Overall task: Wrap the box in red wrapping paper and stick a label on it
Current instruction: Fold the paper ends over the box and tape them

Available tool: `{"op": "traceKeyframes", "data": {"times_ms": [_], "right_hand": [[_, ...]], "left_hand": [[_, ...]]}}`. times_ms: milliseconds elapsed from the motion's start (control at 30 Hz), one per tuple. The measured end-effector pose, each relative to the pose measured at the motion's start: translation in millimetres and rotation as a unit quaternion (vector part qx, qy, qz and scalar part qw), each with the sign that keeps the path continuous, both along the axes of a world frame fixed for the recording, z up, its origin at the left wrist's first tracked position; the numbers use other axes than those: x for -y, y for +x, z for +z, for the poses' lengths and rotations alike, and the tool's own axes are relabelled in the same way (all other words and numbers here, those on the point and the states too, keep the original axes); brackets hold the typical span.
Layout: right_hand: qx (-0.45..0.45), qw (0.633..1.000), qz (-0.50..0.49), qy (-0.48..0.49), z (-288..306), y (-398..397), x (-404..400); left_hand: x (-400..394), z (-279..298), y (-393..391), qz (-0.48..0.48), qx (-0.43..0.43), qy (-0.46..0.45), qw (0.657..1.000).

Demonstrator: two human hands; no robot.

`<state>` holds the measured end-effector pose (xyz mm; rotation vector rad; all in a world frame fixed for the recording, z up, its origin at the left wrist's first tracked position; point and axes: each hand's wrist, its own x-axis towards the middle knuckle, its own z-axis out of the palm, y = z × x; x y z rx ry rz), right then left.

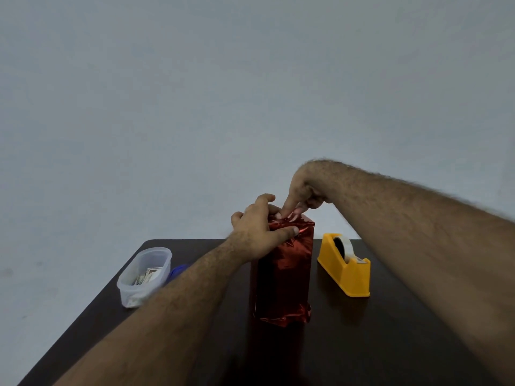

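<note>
A tall box wrapped in shiny red paper (284, 274) stands upright in the middle of the dark table (362, 344). My left hand (256, 232) grips its top end, thumb pressed across the front of the folded paper and fingers curled over the back. My right hand (302, 196) comes down from above, its fingertips pressing the paper folds on the box's top. Whether a piece of tape lies under the fingertips is too small to tell. The paper at the bottom end is crumpled outward.
A yellow tape dispenser (345, 268) with a roll of clear tape stands just right of the box. A clear plastic tub (143, 277) holding small printed labels sits at the left, with a blue lid (178, 270) behind it. A plain grey wall rises beyond the table.
</note>
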<state>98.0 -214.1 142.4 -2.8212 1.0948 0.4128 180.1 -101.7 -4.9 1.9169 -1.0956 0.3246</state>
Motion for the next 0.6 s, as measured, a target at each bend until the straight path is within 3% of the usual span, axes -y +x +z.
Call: {"op": "traceKeyframes", "data": {"times_ms": [100,400,600], "right_hand": [[-0.015,0.999,-0.003,-0.028,-7.9,1.2,14.6],[0.132,0.981,-0.066,0.122,-24.3,-20.0,49.6],[0.21,0.97,-0.028,0.124,-22.3,-25.3,58.7]], "left_hand": [[0.7,0.2,1.2,-0.003,-0.001,-0.002,1.0],[4.8,-0.1,1.3,0.004,0.011,0.005,1.0],[0.6,0.7,1.9,0.008,0.007,0.008,1.0]]}}
